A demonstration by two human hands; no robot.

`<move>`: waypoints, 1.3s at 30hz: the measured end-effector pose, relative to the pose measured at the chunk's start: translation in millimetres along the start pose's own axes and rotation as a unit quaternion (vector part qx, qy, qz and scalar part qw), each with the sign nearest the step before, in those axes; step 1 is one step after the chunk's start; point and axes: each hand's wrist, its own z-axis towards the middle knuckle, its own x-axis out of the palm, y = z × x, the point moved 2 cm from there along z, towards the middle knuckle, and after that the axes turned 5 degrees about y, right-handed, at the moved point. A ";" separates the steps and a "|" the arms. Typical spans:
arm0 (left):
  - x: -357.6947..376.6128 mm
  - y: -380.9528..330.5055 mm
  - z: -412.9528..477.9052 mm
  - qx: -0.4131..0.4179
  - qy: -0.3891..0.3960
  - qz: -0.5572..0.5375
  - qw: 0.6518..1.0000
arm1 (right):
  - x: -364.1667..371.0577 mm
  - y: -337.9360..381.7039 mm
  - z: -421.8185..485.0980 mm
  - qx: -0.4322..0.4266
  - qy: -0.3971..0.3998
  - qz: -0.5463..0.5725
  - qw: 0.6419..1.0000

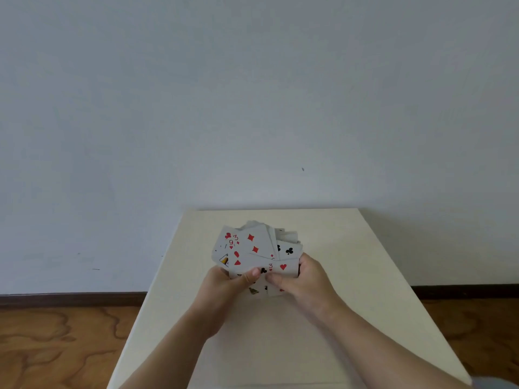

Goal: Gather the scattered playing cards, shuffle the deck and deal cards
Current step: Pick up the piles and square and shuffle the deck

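Note:
A messy bunch of playing cards (257, 247) is held face up above the middle of the cream table (351, 262), fanned unevenly with red diamonds, hearts and black clubs showing. My left hand (224, 284) grips the bunch from the lower left, thumb pressed on the card faces. My right hand (306, 279) holds it from the lower right, thumb on the front card beside a red three of hearts. The lower edges of the cards are hidden behind my fingers.
The table is narrow and stands against a plain pale wall (252, 108). A wooden floor (56, 341) with a dark skirting board lies on both sides. No loose cards show on the tabletop.

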 end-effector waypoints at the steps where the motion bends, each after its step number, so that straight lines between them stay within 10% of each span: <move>1: -2.9 -1.2 -1.0 0.008 -0.003 0.013 1.000 | 0.6 0.4 0.1 -0.004 0.003 -0.002 1.000; 10: -19.7 -6.6 -16.7 0.090 -0.116 -0.146 0.978 | 16.7 2.7 -6.3 -0.022 0.038 -0.107 0.993; 19: -5.3 -3.5 -19.7 0.100 -0.276 -0.060 0.954 | 25.1 1.1 -13.9 -0.036 0.042 -0.105 0.993; 25: 16.3 1.2 -26.2 0.159 -0.173 0.250 0.939 | 53.5 5.3 -14.7 -0.090 0.050 -0.325 0.940; 32: 1.5 -4.8 -24.0 0.109 -0.319 0.038 0.941 | 40.2 -0.5 -12.5 -0.073 0.018 -0.292 0.954; 39: 25.1 -2.9 -18.5 0.133 -0.266 0.243 0.923 | 42.7 -5.6 -16.3 -0.081 0.029 -0.234 0.968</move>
